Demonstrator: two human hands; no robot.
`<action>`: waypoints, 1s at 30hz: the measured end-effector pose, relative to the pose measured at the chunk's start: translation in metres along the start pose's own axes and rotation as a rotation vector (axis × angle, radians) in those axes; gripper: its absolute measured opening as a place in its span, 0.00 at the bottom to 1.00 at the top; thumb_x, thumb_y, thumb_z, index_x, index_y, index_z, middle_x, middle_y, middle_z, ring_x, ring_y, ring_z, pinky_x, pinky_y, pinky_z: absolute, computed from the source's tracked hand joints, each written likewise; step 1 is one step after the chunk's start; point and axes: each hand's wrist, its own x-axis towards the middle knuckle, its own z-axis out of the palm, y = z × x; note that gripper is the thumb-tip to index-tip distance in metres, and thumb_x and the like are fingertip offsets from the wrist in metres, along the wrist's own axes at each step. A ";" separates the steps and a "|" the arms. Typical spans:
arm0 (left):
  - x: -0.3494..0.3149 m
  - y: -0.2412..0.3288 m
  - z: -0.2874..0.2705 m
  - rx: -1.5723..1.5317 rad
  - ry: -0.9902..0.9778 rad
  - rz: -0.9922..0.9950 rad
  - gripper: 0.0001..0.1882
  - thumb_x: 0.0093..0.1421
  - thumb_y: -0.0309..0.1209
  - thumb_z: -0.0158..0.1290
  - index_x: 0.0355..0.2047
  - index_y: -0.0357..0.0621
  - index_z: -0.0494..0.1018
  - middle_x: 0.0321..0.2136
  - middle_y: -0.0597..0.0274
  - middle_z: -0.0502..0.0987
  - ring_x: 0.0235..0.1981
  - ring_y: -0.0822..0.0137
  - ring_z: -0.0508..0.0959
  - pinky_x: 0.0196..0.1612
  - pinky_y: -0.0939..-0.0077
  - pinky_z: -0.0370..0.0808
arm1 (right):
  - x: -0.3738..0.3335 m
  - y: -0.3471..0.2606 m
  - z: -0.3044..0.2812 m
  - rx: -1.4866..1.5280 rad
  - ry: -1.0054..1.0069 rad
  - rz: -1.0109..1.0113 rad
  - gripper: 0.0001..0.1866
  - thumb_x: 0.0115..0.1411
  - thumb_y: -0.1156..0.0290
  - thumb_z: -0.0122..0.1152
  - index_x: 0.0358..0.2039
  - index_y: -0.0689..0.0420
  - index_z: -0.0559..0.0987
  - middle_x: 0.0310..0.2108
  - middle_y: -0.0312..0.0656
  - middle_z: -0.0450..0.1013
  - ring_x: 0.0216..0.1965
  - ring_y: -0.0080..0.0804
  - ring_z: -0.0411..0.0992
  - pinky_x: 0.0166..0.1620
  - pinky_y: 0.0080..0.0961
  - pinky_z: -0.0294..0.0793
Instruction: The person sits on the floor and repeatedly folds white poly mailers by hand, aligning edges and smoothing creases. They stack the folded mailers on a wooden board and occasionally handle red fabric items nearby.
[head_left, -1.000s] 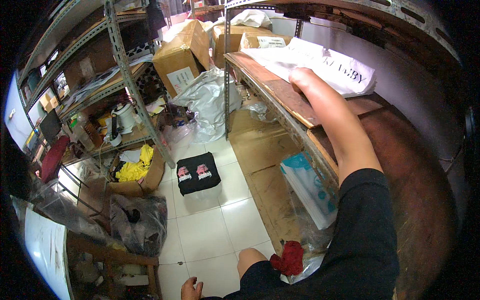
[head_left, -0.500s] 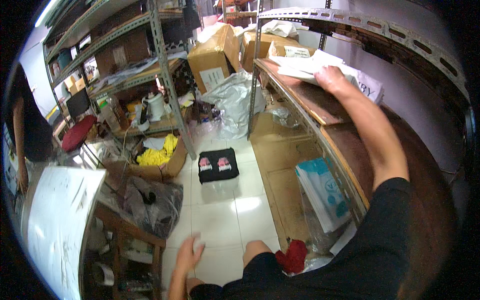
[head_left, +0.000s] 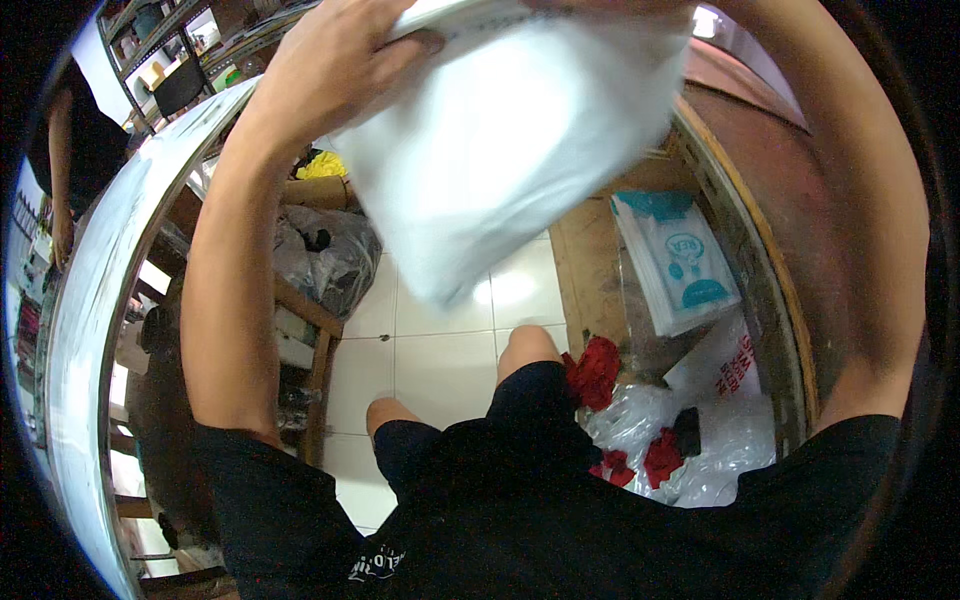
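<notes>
A large white plastic mailing bag (head_left: 520, 140) hangs in front of me at the top of the head view, its lower corner pointing down over the tiled floor. My left hand (head_left: 355, 60) grips its upper left edge, fingers bent around the plastic. On the other side my right forearm (head_left: 845, 150) rises to the bag's upper right. The right hand is mostly cut off by the top edge, so its grip cannot be made out. The bag's top also runs out of the picture.
A white-topped table (head_left: 150, 210) stands left, with a person (head_left: 85, 150) beyond it. Right, a brown bench (head_left: 745, 130) has a stack of blue-and-clear bags (head_left: 680, 265) below. Nearby lie red cloth (head_left: 595, 372) and clear plastic (head_left: 640, 415). A grey plastic bundle (head_left: 325, 260) sits left.
My left hand has come up from low down, where it was open, and now holds the white bag. My right hand has left the bench top; the folded black garments are out of sight.
</notes>
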 end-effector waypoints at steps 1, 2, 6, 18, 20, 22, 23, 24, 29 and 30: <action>-0.014 -0.003 -0.002 0.029 -0.092 -0.071 0.17 0.55 0.29 0.53 0.47 0.40 0.74 0.35 0.47 0.79 0.37 0.49 0.79 0.43 0.62 0.74 | 0.013 -0.008 0.004 -0.011 -0.089 -0.065 0.13 0.58 0.68 0.55 0.37 0.64 0.79 0.27 0.46 0.77 0.29 0.41 0.75 0.38 0.40 0.74; -0.027 -0.001 0.004 0.032 -0.177 -0.128 0.17 0.55 0.29 0.52 0.46 0.40 0.73 0.36 0.47 0.79 0.38 0.48 0.79 0.44 0.60 0.74 | 0.024 -0.019 0.011 -0.027 -0.200 -0.117 0.15 0.59 0.65 0.55 0.38 0.64 0.79 0.28 0.45 0.77 0.31 0.40 0.74 0.39 0.39 0.73; -0.081 0.019 0.011 0.210 -0.282 -0.024 0.16 0.52 0.27 0.55 0.43 0.45 0.75 0.38 0.50 0.78 0.39 0.46 0.77 0.43 0.57 0.73 | 0.066 -0.104 0.117 0.241 -0.096 -0.094 0.20 0.50 0.57 0.66 0.38 0.58 0.83 0.39 0.50 0.79 0.41 0.44 0.78 0.46 0.40 0.76; -0.280 0.085 0.068 -0.246 -0.032 -0.112 0.27 0.52 0.27 0.57 0.54 0.37 0.67 0.52 0.49 0.72 0.56 0.51 0.70 0.62 0.57 0.60 | -0.040 -0.230 0.273 0.360 0.259 0.155 0.10 0.56 0.64 0.57 0.36 0.49 0.83 0.35 0.46 0.80 0.34 0.48 0.79 0.37 0.45 0.79; -0.346 0.086 0.098 -0.564 0.340 -0.348 0.25 0.58 0.27 0.55 0.54 0.32 0.66 0.54 0.49 0.70 0.57 0.51 0.68 0.64 0.58 0.59 | -0.071 -0.261 0.292 0.301 0.307 0.266 0.10 0.56 0.64 0.56 0.34 0.50 0.83 0.31 0.44 0.79 0.32 0.45 0.78 0.36 0.44 0.78; -0.438 0.071 0.127 -0.766 0.356 -0.838 0.21 0.63 0.30 0.51 0.54 0.32 0.66 0.53 0.51 0.71 0.56 0.53 0.69 0.63 0.60 0.60 | -0.079 -0.370 0.319 0.550 0.463 0.463 0.10 0.57 0.64 0.55 0.32 0.52 0.83 0.27 0.43 0.79 0.29 0.42 0.78 0.35 0.43 0.77; -0.496 0.054 0.159 -1.001 0.239 -1.123 0.21 0.64 0.33 0.51 0.53 0.32 0.66 0.52 0.52 0.71 0.55 0.54 0.70 0.62 0.62 0.61 | -0.084 -0.422 0.338 0.694 0.530 0.583 0.10 0.57 0.64 0.55 0.30 0.52 0.83 0.26 0.42 0.78 0.27 0.40 0.77 0.34 0.42 0.77; -0.533 0.042 0.199 -1.238 0.076 -1.424 0.21 0.65 0.35 0.50 0.52 0.33 0.66 0.50 0.52 0.72 0.54 0.55 0.70 0.61 0.63 0.62 | -0.090 -0.440 0.346 0.784 0.469 0.637 0.11 0.57 0.64 0.55 0.29 0.53 0.83 0.24 0.41 0.78 0.26 0.39 0.77 0.34 0.42 0.76; -0.641 0.141 0.209 -1.315 -0.229 -1.933 0.29 0.67 0.51 0.40 0.59 0.43 0.62 0.51 0.56 0.72 0.52 0.56 0.71 0.54 0.53 0.69 | -0.176 -0.389 0.289 0.824 0.431 0.447 0.07 0.50 0.69 0.58 0.24 0.57 0.81 0.27 0.52 0.78 0.27 0.49 0.78 0.32 0.43 0.78; -0.659 0.142 0.204 -1.356 -0.266 -1.891 0.29 0.67 0.51 0.40 0.60 0.44 0.62 0.53 0.56 0.70 0.54 0.56 0.69 0.56 0.54 0.67 | -0.181 -0.398 0.276 0.860 0.411 0.334 0.07 0.51 0.68 0.58 0.25 0.57 0.81 0.27 0.52 0.78 0.28 0.49 0.78 0.32 0.43 0.78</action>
